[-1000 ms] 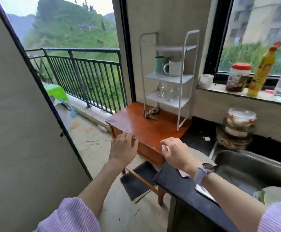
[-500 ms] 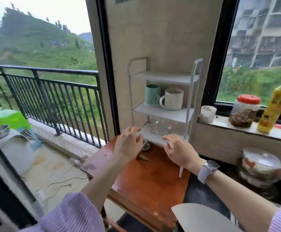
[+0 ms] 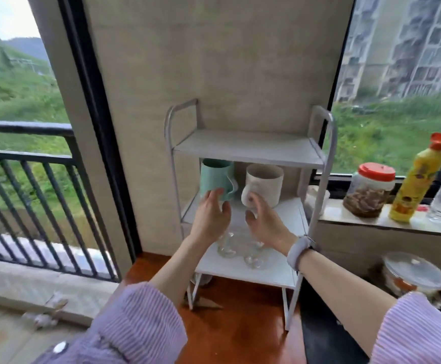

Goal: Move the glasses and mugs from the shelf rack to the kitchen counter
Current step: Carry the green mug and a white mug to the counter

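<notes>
Nothing has reached the tabletop (image 3: pixel 327 334) yet: the teal mug (image 3: pixel 215 181) and the white mug (image 3: pixel 265 183) stand on the middle tier of the shelf rack (image 3: pixel 248 148), and the clear glasses (image 3: pixel 240 249) stand on the lowest tier. Your left hand (image 3: pixel 210 215) is open with its fingertips touching the teal mug, and your right hand (image 3: pixel 265 223) is open with fingers at the white mug's handle; neither grips yet. All 2 mugs and every glass remain to be moved.
</notes>
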A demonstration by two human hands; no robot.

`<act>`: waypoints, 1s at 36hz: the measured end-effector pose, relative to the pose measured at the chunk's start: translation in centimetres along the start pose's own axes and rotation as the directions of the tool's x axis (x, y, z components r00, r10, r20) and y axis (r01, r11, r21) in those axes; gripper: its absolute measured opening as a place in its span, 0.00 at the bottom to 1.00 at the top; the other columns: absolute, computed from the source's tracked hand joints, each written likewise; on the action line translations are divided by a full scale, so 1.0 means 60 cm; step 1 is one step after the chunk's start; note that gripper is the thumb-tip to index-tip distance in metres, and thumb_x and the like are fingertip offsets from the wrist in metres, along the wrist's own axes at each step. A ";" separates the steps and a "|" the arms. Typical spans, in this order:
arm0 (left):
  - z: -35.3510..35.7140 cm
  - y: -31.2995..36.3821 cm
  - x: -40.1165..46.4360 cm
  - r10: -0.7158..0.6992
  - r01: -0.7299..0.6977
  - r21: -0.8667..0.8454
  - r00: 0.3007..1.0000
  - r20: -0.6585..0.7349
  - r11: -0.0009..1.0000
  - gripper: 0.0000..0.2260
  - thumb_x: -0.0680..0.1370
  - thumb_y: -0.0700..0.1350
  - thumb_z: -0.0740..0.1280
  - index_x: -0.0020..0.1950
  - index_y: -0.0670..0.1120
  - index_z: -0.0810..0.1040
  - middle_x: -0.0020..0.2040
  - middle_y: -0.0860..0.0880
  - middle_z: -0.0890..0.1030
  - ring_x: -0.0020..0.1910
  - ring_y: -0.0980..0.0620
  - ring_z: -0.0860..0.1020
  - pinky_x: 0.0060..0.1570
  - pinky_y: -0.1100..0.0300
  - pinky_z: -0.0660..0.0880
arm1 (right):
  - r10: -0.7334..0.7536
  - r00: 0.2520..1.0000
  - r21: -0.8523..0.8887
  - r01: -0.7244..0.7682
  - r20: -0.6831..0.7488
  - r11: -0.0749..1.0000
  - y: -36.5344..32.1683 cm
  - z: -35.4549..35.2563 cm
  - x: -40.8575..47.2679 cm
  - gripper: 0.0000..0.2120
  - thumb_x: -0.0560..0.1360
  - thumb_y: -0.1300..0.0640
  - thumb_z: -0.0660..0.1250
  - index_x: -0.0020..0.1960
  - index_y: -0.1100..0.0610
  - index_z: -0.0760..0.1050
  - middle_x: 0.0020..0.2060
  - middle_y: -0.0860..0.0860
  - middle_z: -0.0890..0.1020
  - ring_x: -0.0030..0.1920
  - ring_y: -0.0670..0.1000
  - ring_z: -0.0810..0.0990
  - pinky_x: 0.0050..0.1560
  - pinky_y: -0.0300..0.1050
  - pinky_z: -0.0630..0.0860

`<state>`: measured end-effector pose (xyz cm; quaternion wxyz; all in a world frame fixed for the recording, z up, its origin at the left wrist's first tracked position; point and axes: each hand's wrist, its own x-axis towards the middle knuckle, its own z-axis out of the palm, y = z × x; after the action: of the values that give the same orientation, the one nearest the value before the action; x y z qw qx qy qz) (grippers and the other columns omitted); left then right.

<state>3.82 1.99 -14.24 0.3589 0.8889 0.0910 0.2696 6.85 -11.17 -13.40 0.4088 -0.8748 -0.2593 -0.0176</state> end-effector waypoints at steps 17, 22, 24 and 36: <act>0.056 -0.007 0.082 -0.055 0.068 -0.409 0.997 0.045 0.910 0.11 0.79 0.43 0.59 0.39 0.39 0.66 0.29 0.50 0.68 0.30 0.48 0.65 0.29 0.60 0.62 | 0.233 0.963 0.339 -0.176 -0.135 0.924 0.025 0.004 0.033 0.11 0.74 0.59 0.60 0.50 0.68 0.72 0.37 0.57 0.73 0.38 0.53 0.71 0.39 0.46 0.68; 0.045 -0.016 0.057 -0.094 0.065 -0.339 0.993 -0.071 0.939 0.07 0.77 0.40 0.62 0.40 0.44 0.67 0.32 0.53 0.68 0.30 0.57 0.67 0.25 0.70 0.65 | 0.306 0.941 0.499 -0.199 -0.142 0.843 0.036 -0.005 0.012 0.07 0.73 0.59 0.62 0.41 0.63 0.74 0.35 0.55 0.73 0.38 0.51 0.72 0.38 0.45 0.71; 0.038 -0.021 0.047 -0.091 0.061 -0.342 0.993 -0.073 0.938 0.05 0.77 0.42 0.63 0.43 0.45 0.69 0.33 0.54 0.70 0.31 0.56 0.69 0.26 0.69 0.65 | 0.315 0.939 0.544 -0.192 -0.141 0.817 0.037 -0.008 0.005 0.08 0.73 0.59 0.63 0.36 0.58 0.72 0.32 0.53 0.73 0.37 0.50 0.72 0.36 0.43 0.71; 0.015 -0.007 0.021 -0.049 0.083 -0.449 0.995 0.088 0.890 0.11 0.79 0.43 0.60 0.38 0.41 0.72 0.32 0.45 0.77 0.29 0.53 0.75 0.30 0.59 0.73 | 0.440 0.898 0.678 -0.330 0.011 0.657 0.016 -0.016 0.012 0.13 0.72 0.61 0.61 0.31 0.53 0.65 0.16 0.44 0.66 0.21 0.44 0.63 0.27 0.39 0.62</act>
<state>5.37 2.17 -14.55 0.5678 0.7870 0.0425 0.2376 8.06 -12.06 -13.26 0.7055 -0.7018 -0.0242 0.0957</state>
